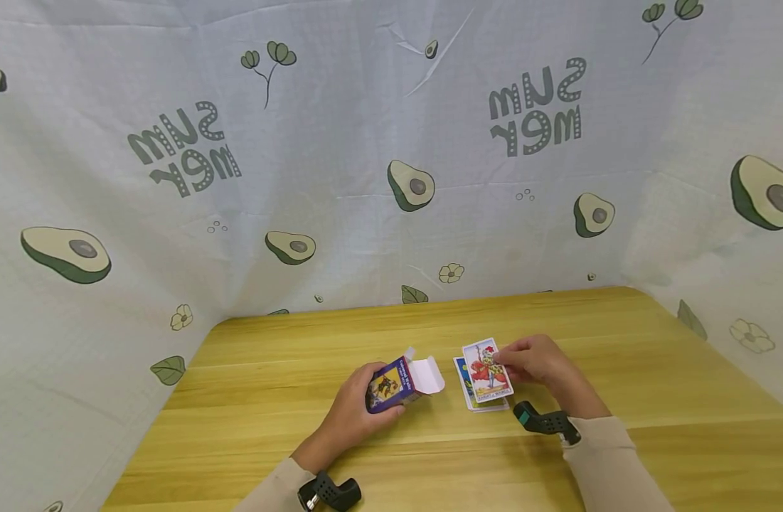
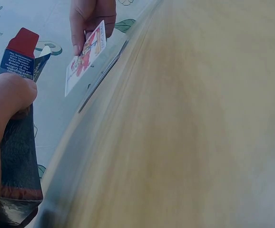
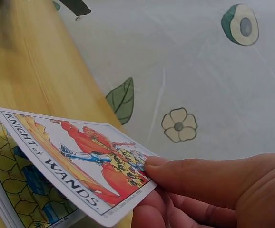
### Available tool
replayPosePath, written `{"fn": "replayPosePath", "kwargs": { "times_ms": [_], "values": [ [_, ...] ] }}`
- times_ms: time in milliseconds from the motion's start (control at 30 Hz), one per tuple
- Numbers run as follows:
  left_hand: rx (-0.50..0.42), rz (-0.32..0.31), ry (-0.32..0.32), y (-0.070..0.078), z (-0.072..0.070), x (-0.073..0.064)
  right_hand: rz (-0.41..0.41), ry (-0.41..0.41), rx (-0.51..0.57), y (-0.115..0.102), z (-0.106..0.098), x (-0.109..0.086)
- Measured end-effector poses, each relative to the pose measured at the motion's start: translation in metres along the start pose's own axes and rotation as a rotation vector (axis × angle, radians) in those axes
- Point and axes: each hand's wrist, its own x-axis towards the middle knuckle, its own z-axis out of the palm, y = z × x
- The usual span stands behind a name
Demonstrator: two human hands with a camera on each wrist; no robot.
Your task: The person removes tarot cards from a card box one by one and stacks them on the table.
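Observation:
My left hand grips a dark blue card box with a picture on its front; the white end flap stands open toward the right. In the left wrist view the thumb lies across the box's narrow side, below a red tab. My right hand pinches a tarot card between thumb and fingers; the right wrist view shows it reads Knight of Wands. Tilted, that card hovers over a small pile of cards, whose top one has a yellow-green and blue picture, partly covered.
The wooden table lies under both hands. Behind it and at the sides hangs a white cloth printed with avocados, leaves and mirrored lettering. Each wrist wears a black camera mount.

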Motion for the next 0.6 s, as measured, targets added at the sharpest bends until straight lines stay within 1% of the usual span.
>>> {"fn": "replayPosePath", "kwargs": {
  "times_ms": [233,400,600],
  "values": [
    [0.006,-0.014,-0.007,-0.001,0.001,0.0,0.015,0.005,-0.013,0.005,0.008,0.005],
    [0.006,-0.026,-0.013,-0.001,0.001,0.0,0.014,-0.005,-0.02,0.006,0.012,0.004],
    [0.005,-0.033,-0.015,-0.002,0.001,0.0,0.03,0.0,-0.032,0.006,0.015,0.006]
  ]
}}
